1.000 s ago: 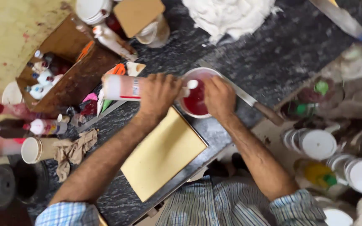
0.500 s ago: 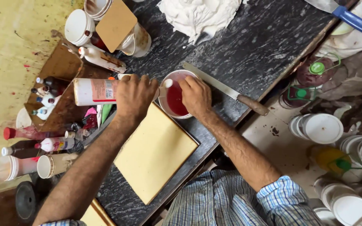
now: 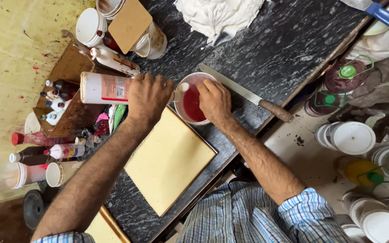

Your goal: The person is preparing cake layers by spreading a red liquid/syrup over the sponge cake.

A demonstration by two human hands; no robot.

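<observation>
My left hand grips a white squeeze bottle held on its side, its nozzle over a small white bowl holding red liquid. My right hand rests on the bowl's right rim and steadies it. Just below the bowl a yellow rectangular board lies on the dark stone counter. Beyond the bowl a long knife with a wooden handle lies at an angle.
A wooden tray of small bottles sits at left, with cups and a square card above. A white cloth lies at the top. Several white lidded tubs and green-capped jars stand below the counter at right.
The view has shifted slightly. Both hands stay at the bowl, with the bottle still tipped over it; the red liquid looks much the same.
</observation>
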